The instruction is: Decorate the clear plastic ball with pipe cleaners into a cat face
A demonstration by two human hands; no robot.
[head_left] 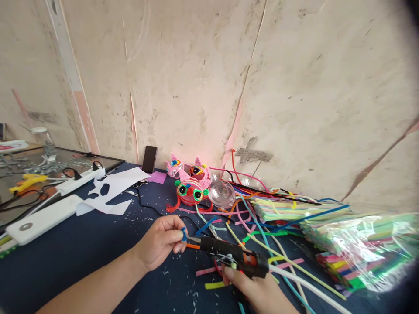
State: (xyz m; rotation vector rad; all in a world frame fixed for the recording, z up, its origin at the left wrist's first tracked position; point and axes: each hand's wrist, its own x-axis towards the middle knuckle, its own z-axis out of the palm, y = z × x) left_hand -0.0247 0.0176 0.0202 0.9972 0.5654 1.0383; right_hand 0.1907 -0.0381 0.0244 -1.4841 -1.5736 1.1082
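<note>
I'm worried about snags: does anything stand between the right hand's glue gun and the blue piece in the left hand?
Nothing visible does: the glue gun in the right hand has its nozzle right by the blue piece in the left hand. An orange strip shows just below the nozzle, not across.

a dirty cream wall (190, 78) with torn pink strips stands behind the dark blue worktop (108, 244); pale light falls on it.
</note>
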